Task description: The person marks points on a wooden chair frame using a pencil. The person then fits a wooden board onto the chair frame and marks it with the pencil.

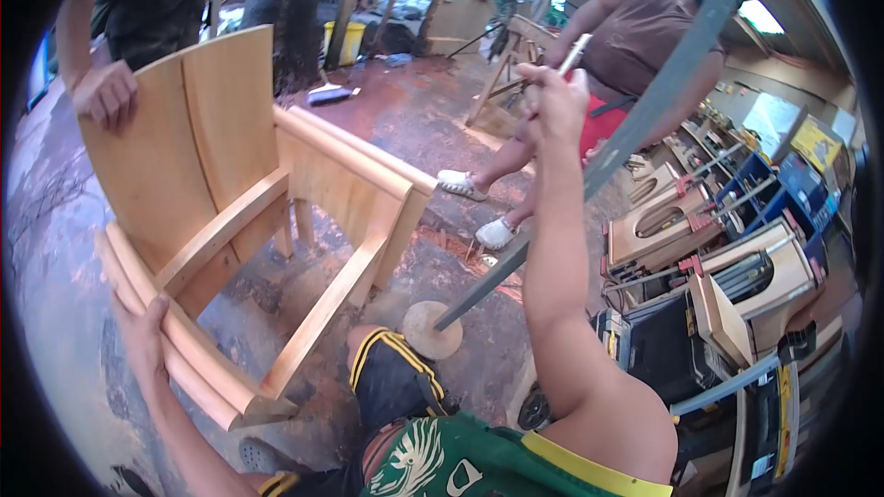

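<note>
A wooden chair frame (198, 143) of pale boards stands at the left, with a tall backrest, two side arms and no seat boards between its rails. My left hand (143, 336) grips the nearer arm, its thumb over the rounded top edge. My right hand (557, 106) is raised at the upper middle, away from the chair. Its fingers are closed around a thin pale stick (576, 53) with a red part by the palm; its exact kind cannot be made out. Another person's hand (106, 97) rests on the backrest's outer edge.
A dark slanting post (635, 124) with a round base (432, 329) stands right of the chair. Beyond it is a person in a brown shirt (631, 41). Clamped wooden panels (658, 225) and tools crowd the right. A broom (329, 93) and yellow bucket (343, 43) are behind.
</note>
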Tool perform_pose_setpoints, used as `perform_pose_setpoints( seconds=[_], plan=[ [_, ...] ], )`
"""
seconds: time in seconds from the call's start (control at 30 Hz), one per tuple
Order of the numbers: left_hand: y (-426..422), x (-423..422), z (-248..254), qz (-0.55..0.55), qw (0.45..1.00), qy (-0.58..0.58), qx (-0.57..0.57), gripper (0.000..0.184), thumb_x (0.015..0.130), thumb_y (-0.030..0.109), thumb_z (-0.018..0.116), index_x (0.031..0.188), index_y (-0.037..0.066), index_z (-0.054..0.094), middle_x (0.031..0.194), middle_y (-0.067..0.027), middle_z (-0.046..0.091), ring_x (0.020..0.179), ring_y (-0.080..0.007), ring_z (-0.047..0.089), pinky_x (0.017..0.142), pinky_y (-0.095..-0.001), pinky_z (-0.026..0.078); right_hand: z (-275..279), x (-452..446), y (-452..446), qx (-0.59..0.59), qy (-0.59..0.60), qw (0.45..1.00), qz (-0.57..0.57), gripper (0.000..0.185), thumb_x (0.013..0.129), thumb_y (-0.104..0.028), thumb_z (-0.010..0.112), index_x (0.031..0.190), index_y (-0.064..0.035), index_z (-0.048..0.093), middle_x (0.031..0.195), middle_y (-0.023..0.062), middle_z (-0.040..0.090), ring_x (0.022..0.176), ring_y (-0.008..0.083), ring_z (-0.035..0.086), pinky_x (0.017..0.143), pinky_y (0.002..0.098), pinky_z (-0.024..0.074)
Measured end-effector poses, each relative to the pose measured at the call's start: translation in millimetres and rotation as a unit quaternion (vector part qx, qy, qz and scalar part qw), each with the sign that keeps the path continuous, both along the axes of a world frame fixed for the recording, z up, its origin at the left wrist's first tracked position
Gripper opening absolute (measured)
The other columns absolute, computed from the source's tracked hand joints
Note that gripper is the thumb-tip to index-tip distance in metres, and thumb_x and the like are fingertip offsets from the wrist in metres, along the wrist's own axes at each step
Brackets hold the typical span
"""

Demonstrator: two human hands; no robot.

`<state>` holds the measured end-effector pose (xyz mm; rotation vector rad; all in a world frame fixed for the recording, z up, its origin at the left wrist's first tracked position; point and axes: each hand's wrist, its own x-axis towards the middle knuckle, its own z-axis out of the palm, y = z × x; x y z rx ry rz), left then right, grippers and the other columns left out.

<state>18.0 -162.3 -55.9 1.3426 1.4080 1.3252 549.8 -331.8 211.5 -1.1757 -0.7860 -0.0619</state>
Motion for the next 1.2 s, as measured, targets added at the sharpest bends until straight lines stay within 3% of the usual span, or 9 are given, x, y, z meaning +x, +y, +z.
perform_pose_setpoints(
  seconds=[0.07, 0.13, 0.53, 0.67, 0.87, 1.0, 1.07, 1.1, 1.2],
  plan=[
    [5.1, -2.9, -6.6, -0.014, 1.0, -0.015, 0.017, 0.098, 0.076, 0.021, 0.072, 0.158, -0.001, 0.023, 0.144, -0.0259, 0.049, 0.127, -0.0343, 0.055, 0.109, -0.0406, 0.042, -4.9, -6.0, -1.6, 0.027, 0.002, 0.999, 0.019, 0.093, 0.088, 0.001, 0.051, 0.156, 0.0032, -0.012, 0.089, 0.0218, 0.071, 0.042, 0.0112, 0.048, 0.035, 0.0282, 0.0371],
    [5.0, -4.5, -3.4, -0.023, 1.0, -0.005, 0.012, 0.098, 0.077, 0.021, 0.072, 0.159, -0.001, 0.023, 0.147, -0.0255, 0.046, 0.128, -0.034, 0.053, 0.11, -0.0403, 0.04, -0.2, -18.8, -3.3, 0.038, 0.028, 0.999, 0.015, 0.046, 0.091, 0.001, 0.053, 0.127, 0.0003, 0.025, 0.085, 0.021, 0.067, 0.041, 0.0104, 0.045, 0.035, 0.028, 0.034],
    [-8.2, 0.5, 13.7, -0.016, 1.0, -0.021, -0.015, 0.102, 0.076, 0.016, 0.076, 0.159, -0.002, 0.019, 0.147, -0.0245, 0.045, 0.126, -0.0334, 0.054, 0.109, -0.0395, 0.042, 3.2, -26.4, -10.6, 0.039, 0.009, 0.999, 0.013, 0.088, 0.092, 0.001, 0.052, 0.155, 0.003, -0.009, 0.087, 0.021, 0.068, 0.042, 0.0091, 0.045, 0.036, 0.0263, 0.034],
    [-5.4, -0.9, 10.4, -0.03, 0.998, -0.047, -0.02, 0.103, 0.076, 0.016, 0.076, 0.159, -0.002, 0.019, 0.145, -0.0248, 0.046, 0.124, -0.0337, 0.055, 0.107, -0.0398, 0.043, -0.3, -27.4, -11.0, 0.025, 0.021, 0.999, 0.038, 0.087, 0.093, -0.001, 0.053, 0.155, 0.0039, -0.007, 0.085, 0.02, 0.068, 0.042, 0.0091, 0.046, 0.034, 0.0262, 0.0327],
    [-4.2, 0.0, 6.4, -0.033, 0.997, -0.068, -0.006, 0.102, 0.076, 0.016, 0.077, 0.159, 0.0, 0.02, 0.143, -0.0245, 0.048, 0.121, -0.0339, 0.057, 0.105, -0.0405, 0.045, -22.8, -7.9, 0.2, -0.025, 0.012, 0.997, 0.077, 0.058, 0.096, -0.001, 0.052, 0.148, 0.0038, 0.026, 0.083, 0.0186, 0.068, 0.041, 0.0092, 0.046, 0.032, 0.0262, 0.0319],
    [-11.6, -1.8, 14.3, -0.055, 0.998, -0.042, 0.004, 0.1, 0.076, 0.017, 0.079, 0.157, 0.0, 0.024, 0.14, -0.0251, 0.05, 0.12, -0.0337, 0.058, 0.104, -0.0405, 0.046, -49.4, -30.2, 3.7, -0.138, 0.001, 0.976, 0.166, 0.03, 0.105, -0.017, 0.053, 0.128, 0.0019, 0.056, 0.09, 0.0147, 0.072, 0.05, 0.0107, 0.056, 0.042, 0.0244, 0.0438],
    [-15.0, -0.1, 20.3, -0.037, 0.999, -0.024, -0.017, 0.1, 0.075, 0.017, 0.081, 0.156, -0.001, 0.025, 0.136, -0.0247, 0.053, 0.116, -0.0335, 0.059, 0.103, -0.0402, 0.048, -63.5, -50.1, -4.0, -0.323, -0.121, 0.931, 0.119, 0.041, 0.107, -0.029, 0.052, 0.134, 0.0002, 0.059, 0.11, 0.0136, 0.074, 0.079, 0.011, 0.067, 0.065, 0.0248, 0.0539],
    [-16.3, 1.2, 21.7, -0.04, 0.999, -0.025, -0.012, 0.101, 0.074, 0.017, 0.081, 0.156, -0.001, 0.024, 0.134, -0.0246, 0.055, 0.113, -0.033, 0.061, 0.099, -0.0399, 0.051, -78.9, -49.5, -5.9, -0.368, -0.256, 0.888, 0.101, 0.044, 0.105, -0.026, 0.053, 0.139, 0.0019, 0.056, 0.126, 0.0207, 0.067, 0.107, 0.0248, 0.068, 0.088, 0.0348, 0.0545],
    [-16.7, 2.5, 25.8, -0.057, 0.996, -0.059, -0.024, 0.103, 0.073, 0.016, 0.081, 0.156, -0.002, 0.022, 0.127, -0.0247, 0.057, 0.103, -0.0312, 0.065, 0.086, -0.039, 0.057, -104.5, -95.2, -24.8, -0.344, -0.516, 0.777, 0.104, 0.041, 0.102, -0.02, 0.054, 0.135, 0.0048, 0.056, 0.147, 0.0303, 0.047, 0.137, 0.0411, 0.047, 0.113, 0.0465, 0.0373]
  ],
)
